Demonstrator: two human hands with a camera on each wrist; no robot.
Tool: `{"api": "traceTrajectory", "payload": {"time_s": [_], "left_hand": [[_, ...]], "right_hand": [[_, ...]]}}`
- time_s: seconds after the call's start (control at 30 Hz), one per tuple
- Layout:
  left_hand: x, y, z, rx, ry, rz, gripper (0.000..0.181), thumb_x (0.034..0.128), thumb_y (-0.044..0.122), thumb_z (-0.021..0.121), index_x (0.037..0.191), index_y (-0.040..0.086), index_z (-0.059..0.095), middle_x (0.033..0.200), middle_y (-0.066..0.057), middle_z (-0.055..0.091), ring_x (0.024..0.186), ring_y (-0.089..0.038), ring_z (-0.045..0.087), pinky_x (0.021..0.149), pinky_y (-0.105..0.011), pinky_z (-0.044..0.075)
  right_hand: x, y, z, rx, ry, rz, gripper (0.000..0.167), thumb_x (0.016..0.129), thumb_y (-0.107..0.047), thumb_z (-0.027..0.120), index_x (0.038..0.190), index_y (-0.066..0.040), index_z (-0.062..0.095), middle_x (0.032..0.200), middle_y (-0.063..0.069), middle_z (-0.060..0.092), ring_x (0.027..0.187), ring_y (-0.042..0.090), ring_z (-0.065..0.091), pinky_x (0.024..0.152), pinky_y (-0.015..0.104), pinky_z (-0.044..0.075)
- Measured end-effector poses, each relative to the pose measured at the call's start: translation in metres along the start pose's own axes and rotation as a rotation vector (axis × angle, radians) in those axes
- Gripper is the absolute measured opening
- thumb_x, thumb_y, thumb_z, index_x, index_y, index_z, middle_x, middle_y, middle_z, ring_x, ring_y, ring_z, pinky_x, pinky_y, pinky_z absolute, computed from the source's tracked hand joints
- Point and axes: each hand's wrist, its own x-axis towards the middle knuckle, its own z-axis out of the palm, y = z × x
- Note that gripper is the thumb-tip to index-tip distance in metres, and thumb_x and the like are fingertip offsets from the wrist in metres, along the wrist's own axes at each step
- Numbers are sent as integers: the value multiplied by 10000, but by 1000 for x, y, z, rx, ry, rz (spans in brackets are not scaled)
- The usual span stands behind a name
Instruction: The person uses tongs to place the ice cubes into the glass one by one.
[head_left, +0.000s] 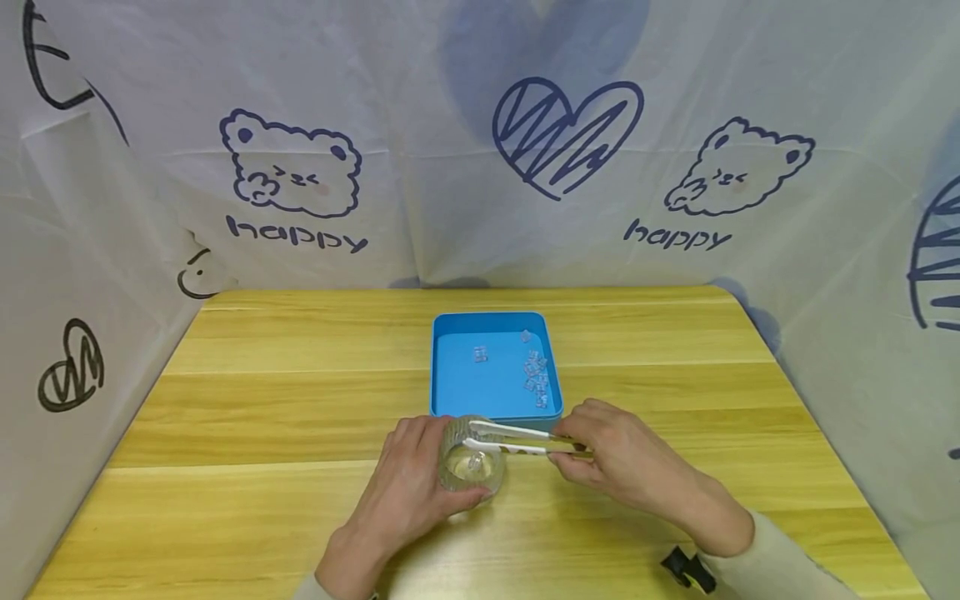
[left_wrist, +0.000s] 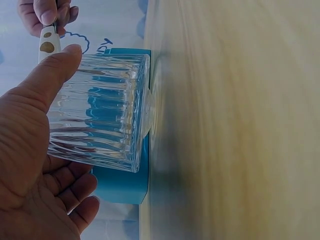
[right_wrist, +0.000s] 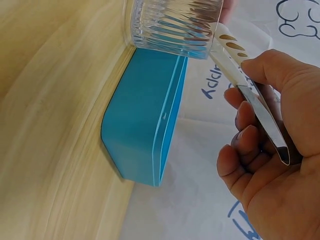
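Note:
My left hand (head_left: 401, 483) grips a ribbed clear glass (head_left: 493, 482), thumb on the near side and fingers on the far side. One small clear piece (head_left: 476, 461) shows inside it. With thumb and fingers, my right hand (head_left: 626, 458) holds metal tongs (head_left: 521, 450) with white, brown-spotted ends. The two tong tips are apart over the mouth of the glass, with nothing visible between them. Just behind the glass sits a blue tray (head_left: 487, 318). Several clear pieces (head_left: 534, 365) lie along its right side, and a small clump (head_left: 481, 354) lies near its middle.
A wood-grain table (head_left: 262, 400) carries everything. A white cloth (head_left: 420, 100) with bear and heart drawings stands behind and at both sides. By the right sleeve (head_left: 772, 558) is a small black object (head_left: 688, 571), its kind unclear.

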Motion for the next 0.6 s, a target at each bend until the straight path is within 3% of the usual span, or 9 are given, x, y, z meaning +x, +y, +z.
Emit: {"api": "traceTrajectory", "payload": {"time_s": [0.6], "left_hand": [[-1,-1,1,7,26,17,909,646,582,970,1313,64,635,1191,-60,680,1129,-263,607,978,-441,496]], "right_hand": [[-2,2,4,24,16,-8,152,961,-237,782,1055,-119,763,880,-76,650,785,24,527,662,210,503]]}}
